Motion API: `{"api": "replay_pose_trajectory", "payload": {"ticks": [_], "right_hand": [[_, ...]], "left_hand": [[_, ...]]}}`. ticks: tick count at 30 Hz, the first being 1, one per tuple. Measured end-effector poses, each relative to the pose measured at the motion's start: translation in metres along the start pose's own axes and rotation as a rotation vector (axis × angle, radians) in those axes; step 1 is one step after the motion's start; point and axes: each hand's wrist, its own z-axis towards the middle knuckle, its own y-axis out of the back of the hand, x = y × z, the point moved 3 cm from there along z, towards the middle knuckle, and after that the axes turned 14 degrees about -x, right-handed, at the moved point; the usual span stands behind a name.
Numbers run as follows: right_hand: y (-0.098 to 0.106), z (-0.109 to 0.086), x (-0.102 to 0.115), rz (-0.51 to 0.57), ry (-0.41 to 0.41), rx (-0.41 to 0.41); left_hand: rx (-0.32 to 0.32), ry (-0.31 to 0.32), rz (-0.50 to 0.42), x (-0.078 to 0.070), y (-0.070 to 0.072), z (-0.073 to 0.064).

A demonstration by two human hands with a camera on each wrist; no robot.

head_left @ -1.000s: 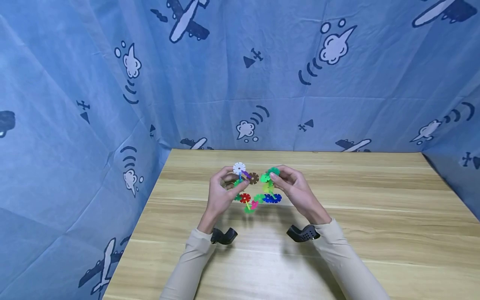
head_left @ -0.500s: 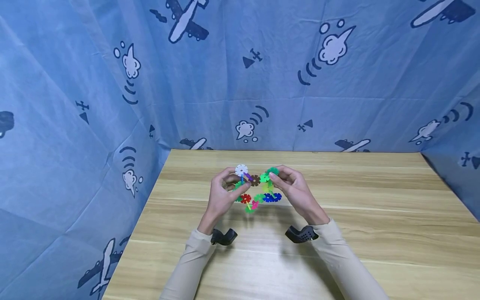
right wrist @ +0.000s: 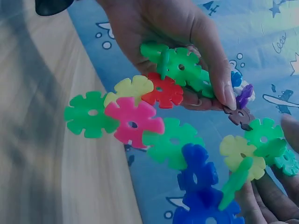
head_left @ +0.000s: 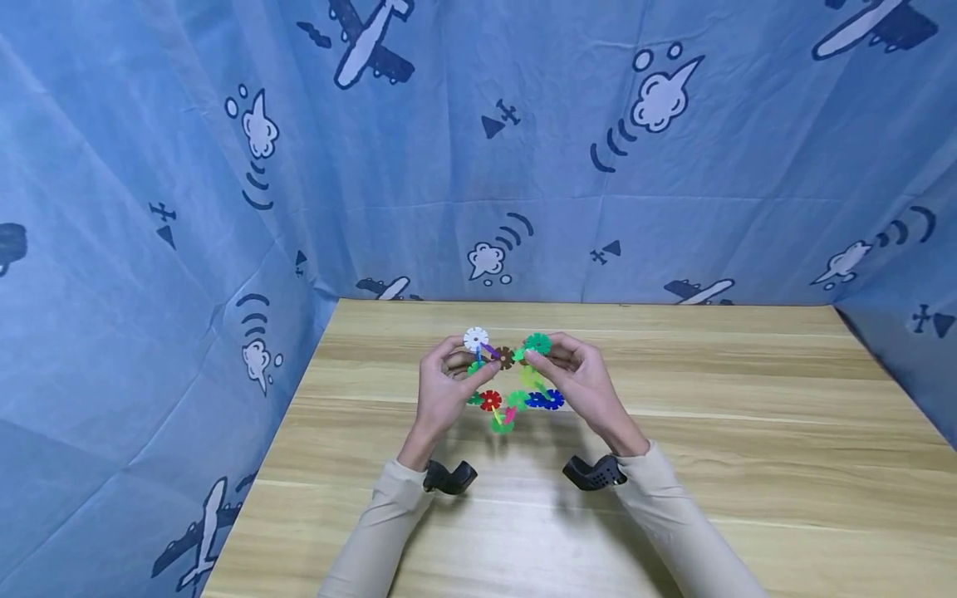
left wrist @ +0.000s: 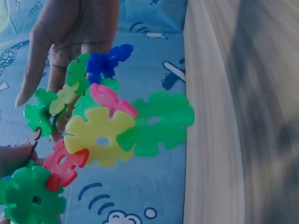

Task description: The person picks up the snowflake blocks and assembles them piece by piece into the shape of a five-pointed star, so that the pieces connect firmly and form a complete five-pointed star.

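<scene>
A chain of interlocking snowflake discs, in several colours, hangs as a loop between my two hands above the table. My left hand grips the left part, its thumb tip at the brown disc; the white disc and a purple one are beside it. At the other end, my right hand pinches green discs close to the brown one. Red, pink, yellow and blue discs make up the lower part of the loop. Fingers partly hide both ends.
Each wrist wears a black camera mount, on the left and on the right. A blue curtain printed with planes and clouds surrounds the far and side edges of the wooden table.
My right hand has shifted left, bringing its green discs up to the brown disc and narrowing the gap. The lower part of the loop has tilted slightly. My left hand has barely moved.
</scene>
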Motion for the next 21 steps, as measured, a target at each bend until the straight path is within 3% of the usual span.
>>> {"api": "replay_pose_trajectory", "payload": {"ticks": [9,21], "right_hand": [[0.0010,0.0001,-0.0028,0.066,-0.060,-0.014],[-0.0018,0.0002,-0.0078,0.072,-0.074,0.006]], "left_hand": [[0.009,0.080,-0.041,0.0005,-0.0061,-0.0023],[0.022,0.086,-0.051,0.0010,-0.0055,0.0002]]}}
